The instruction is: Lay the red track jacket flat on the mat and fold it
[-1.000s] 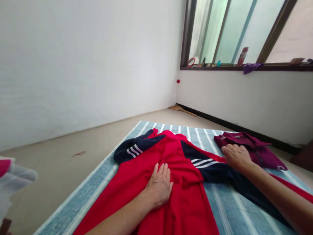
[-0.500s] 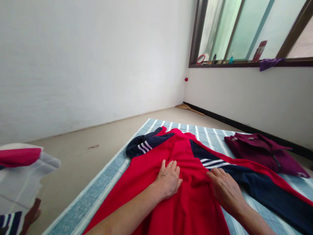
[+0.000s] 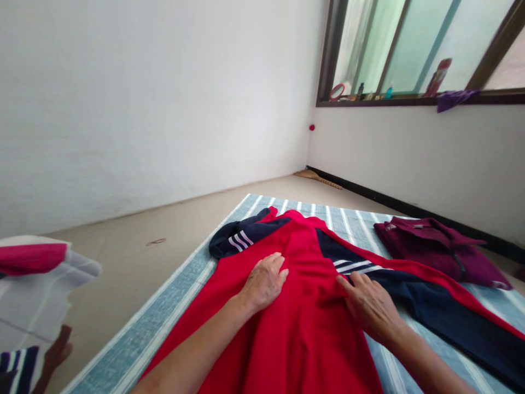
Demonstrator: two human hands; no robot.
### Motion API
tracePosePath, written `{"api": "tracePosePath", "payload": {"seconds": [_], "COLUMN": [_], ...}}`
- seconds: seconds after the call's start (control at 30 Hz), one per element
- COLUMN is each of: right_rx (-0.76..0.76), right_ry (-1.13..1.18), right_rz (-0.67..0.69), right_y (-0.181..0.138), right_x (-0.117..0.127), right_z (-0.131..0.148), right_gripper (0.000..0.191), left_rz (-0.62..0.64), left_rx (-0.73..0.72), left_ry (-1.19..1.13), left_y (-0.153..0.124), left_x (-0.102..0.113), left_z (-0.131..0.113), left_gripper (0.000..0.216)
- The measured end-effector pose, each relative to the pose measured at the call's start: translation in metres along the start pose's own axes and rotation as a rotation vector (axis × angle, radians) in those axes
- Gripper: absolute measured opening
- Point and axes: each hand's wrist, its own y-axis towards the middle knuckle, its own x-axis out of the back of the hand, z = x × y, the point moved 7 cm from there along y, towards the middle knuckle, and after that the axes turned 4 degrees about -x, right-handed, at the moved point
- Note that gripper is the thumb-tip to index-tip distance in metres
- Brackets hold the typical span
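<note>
Both hands, left (image 3: 264, 282) and right (image 3: 371, 306), press flat and open on the jacket (image 3: 303, 328) at centre frame, gripping nothing; uneven pushing could bunch it.

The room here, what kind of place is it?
Probably a plain room in a home. A striped blue mat lies on the bare floor with a red and navy jacket spread on it, and toiletry bottles stand on the window sill.

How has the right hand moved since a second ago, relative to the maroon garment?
Yes. The right hand has left the maroon garment and moved leftward onto the red jacket, near the left hand.
</note>
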Motion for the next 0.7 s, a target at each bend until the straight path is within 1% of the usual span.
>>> {"api": "tracePosePath", "payload": {"seconds": [0.1,0.2,0.33,0.4,0.47,0.57,0.7], "right_rx": [0.000,-0.019,-0.090,-0.148,-0.212,-0.296,-0.344], "right_ry": [-0.004,0.015,0.116,0.159,0.194,0.241,0.263], "right_rz": [0.027,0.016,-0.071,-0.104,-0.105,-0.084,-0.022], "right_y": [0.003,0.007,0.002,-0.004,-0.010,-0.019,-0.026], "right_x": [-0.003,0.002,0.022,0.026,0.022,0.005,-0.013], "right_z": [0.001,-0.006,-0.027,-0.041,-0.054,-0.066,-0.066], "right_gripper": [0.028,0.026,0.028,0.027,0.027,0.029,0.030], "left_rz": [-0.043,-0.068,-0.070,-0.055,-0.031,0.001,0.025], "left_rx": [0.025,0.040,0.053,0.049,0.042,0.025,-0.046], "left_ry": [-0.045,-0.076,-0.085,-0.076,-0.058,-0.012,0.118], "left_y": [0.001,0.000,0.000,-0.001,-0.002,-0.007,-0.012], "left_x": [-0.005,-0.010,-0.015,-0.019,-0.023,-0.027,-0.026], "left_z": [0.013,0.022,0.027,0.026,0.025,0.019,0.004], "left_gripper": [0.031,0.033,0.035,0.035,0.033,0.031,0.033]}}
